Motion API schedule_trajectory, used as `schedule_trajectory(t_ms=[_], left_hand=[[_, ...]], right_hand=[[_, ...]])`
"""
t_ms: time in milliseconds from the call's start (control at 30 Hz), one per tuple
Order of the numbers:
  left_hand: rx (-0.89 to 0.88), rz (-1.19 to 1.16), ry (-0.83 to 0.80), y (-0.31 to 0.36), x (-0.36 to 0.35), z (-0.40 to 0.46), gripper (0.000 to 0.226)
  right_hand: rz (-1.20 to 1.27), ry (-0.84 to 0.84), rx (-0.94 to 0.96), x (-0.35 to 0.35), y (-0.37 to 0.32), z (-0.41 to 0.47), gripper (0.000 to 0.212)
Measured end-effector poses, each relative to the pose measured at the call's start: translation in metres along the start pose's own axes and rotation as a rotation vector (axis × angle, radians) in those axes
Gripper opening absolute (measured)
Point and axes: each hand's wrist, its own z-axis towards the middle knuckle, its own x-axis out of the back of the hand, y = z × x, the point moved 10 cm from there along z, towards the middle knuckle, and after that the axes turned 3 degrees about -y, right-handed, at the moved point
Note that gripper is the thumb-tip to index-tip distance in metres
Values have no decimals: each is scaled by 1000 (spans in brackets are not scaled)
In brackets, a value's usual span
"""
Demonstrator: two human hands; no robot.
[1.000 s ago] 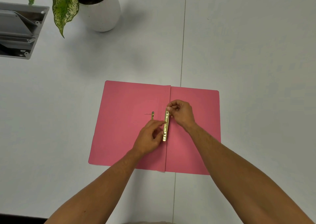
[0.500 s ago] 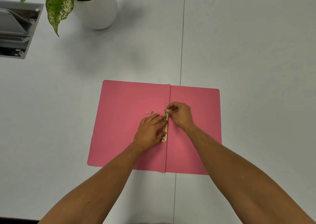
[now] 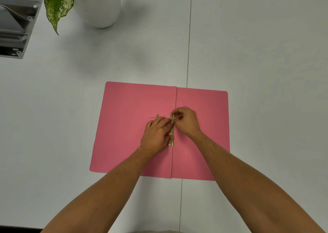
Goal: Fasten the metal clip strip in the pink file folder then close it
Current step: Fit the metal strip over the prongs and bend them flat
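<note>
White table | pink folder open | both hands' fingers pinching clip strip

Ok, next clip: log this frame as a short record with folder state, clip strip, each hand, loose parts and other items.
folder: pink file folder lies open flat on the white table
strip: metal clip strip lies along the centre fold
left hand: left hand presses on the strip
right hand: right hand pinches the strip's far end
loose part: small metal piece on the left flap
other: potted plant, grey tray, far left
</note>
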Motion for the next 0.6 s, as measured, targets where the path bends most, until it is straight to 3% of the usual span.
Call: schedule_trajectory(t_ms=[267, 600], left_hand=[[5, 13, -23, 0, -2, 1, 54], [20, 40, -51, -1, -6, 4, 48]], right_hand=[[-20, -25, 11, -3, -1, 1, 9], [-438, -185, 168, -21, -29, 14, 5]])
